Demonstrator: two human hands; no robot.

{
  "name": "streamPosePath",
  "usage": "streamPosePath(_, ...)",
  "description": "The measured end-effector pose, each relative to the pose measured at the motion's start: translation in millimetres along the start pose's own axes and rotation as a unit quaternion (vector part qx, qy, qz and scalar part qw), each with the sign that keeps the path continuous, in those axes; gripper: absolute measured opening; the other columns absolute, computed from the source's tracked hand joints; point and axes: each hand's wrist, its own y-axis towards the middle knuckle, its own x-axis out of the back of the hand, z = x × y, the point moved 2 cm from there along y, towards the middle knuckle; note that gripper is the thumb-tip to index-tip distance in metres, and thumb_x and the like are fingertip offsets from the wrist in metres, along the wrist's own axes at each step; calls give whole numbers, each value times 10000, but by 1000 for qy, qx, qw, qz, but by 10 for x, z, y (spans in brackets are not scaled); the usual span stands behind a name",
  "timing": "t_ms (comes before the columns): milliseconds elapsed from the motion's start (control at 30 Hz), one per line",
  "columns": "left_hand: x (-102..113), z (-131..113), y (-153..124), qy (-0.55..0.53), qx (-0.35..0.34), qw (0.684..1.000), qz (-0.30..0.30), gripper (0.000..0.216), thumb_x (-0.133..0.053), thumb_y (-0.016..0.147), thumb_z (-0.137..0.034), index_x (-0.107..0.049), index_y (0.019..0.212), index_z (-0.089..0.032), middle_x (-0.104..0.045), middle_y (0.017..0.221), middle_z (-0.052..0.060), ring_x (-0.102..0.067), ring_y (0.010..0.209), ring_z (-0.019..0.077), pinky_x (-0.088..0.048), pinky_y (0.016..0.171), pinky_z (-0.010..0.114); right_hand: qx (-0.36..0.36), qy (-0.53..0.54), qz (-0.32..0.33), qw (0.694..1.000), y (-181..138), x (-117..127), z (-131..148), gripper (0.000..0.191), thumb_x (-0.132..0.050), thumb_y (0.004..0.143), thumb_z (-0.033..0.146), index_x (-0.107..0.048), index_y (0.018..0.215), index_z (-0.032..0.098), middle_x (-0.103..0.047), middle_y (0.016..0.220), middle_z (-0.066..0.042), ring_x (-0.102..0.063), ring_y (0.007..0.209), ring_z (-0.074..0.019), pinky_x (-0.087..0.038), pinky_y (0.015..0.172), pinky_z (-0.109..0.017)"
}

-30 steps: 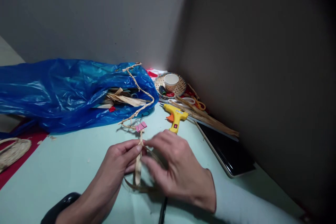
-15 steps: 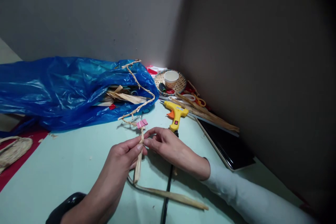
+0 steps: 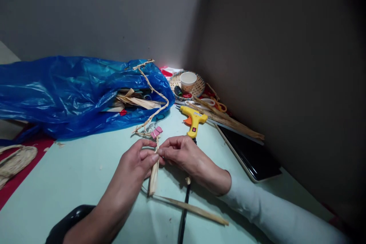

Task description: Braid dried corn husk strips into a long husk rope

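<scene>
Both hands meet around a pale dried-fibre braid (image 3: pixel 154 179) in the middle of the table. My left hand (image 3: pixel 137 162) pinches its strands between thumb and fingers. From the other side my right hand (image 3: pixel 184 156) grips the same strands with thumb and forefinger. Just beyond the fingertips a pink binder clip (image 3: pixel 156 132) is clamped on the braid. Past the clip, a thin twisted fibre cord (image 3: pixel 154 90) runs up over the blue bag. One long loose strip (image 3: pixel 197 210) trails to the right below my hands. The exact crossing of strands is hidden by my fingers.
A yellow glue gun (image 3: pixel 194 119) lies beyond my right hand, its black cable (image 3: pixel 184 213) running towards me. Left is a blue plastic bag (image 3: pixel 71 95) of dried strips. A black tablet (image 3: pixel 251 152) lies right; behind stand a woven basket (image 3: pixel 199 87) and white cup (image 3: pixel 188 80).
My left fingers have loosened and spread slightly, while my right fingertips stay on the strands. The view has shifted a little, and the braid's lower end has swung slightly.
</scene>
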Motion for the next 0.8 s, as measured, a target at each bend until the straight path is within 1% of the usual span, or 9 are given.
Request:
streamPosePath(100,31,-17,46,70,-9,997,31,214,-669,785,-284,-544,938,-199,-585,587,-81,-378,461,65,-247,449,188,9,-73,-42,996,4,9,-19,126,-579,749,244,-588,671,145,-522,573,24,-411,536,-90,-297,509,-220)
streamPosePath(133,38,-29,52,100,-17,994,36,177,-654,797,-289,-559,915,-197,-592,607,-72,-398,483,72,-263,460,195,18,-102,-51,993,4,12,-24,119,-577,748,248,-591,683,149,-519,573,25,-418,537,-93,-294,501,-219)
streamPosePath(200,46,-57,50,152,-39,987,37,141,-621,826,-312,-584,895,-195,-637,719,-30,-523,634,115,-367,566,217,40,-143,-59,987,0,20,-32,105,-570,747,244,-596,697,155,-527,583,24,-429,543,-95,-288,492,-214)
streamPosePath(267,55,-71,40,177,-45,983,33,180,-588,855,-376,-596,906,-203,-613,729,-25,-547,706,143,-392,625,241,52,-162,-60,984,-6,28,-34,88,-559,746,228,-592,703,159,-531,589,26,-434,543,-92,-288,487,-207)
streamPosePath(367,77,-62,38,169,-30,984,35,263,-526,885,-460,-591,856,-207,-470,565,-69,-422,539,117,-314,524,241,59,-171,-54,982,-20,45,-24,95,-546,767,229,-579,706,163,-538,592,26,-442,540,-90,-300,485,-203)
streamPosePath(433,90,-60,47,169,-28,985,37,277,-537,877,-453,-582,782,-197,-425,515,-78,-367,493,104,-281,493,238,65,-177,-49,981,-32,59,-11,107,-540,787,237,-576,717,164,-542,600,26,-448,544,-91,-307,489,-201)
streamPosePath(600,94,-86,37,124,13,992,0,238,-683,754,-386,-612,726,-160,-422,452,-87,-345,428,71,-242,447,206,115,-262,-56,957,-72,76,62,118,-521,813,192,-563,706,167,-523,596,37,-428,548,-84,-288,530,-209)
streamPosePath(700,58,-77,-4,77,38,996,-18,230,-705,717,-369,-612,692,-160,-482,430,-72,-406,401,70,-286,447,197,140,-309,-61,939,-97,50,108,130,-508,817,148,-544,694,169,-520,600,40,-414,551,-84,-268,549,-225)
streamPosePath(800,-9,-55,-43,71,27,996,-39,212,-693,711,-367,-604,695,-176,-540,431,-57,-448,379,85,-326,444,207,150,-312,-67,936,-108,20,121,142,-497,810,126,-522,680,175,-508,597,43,-408,551,-87,-259,552,-235)
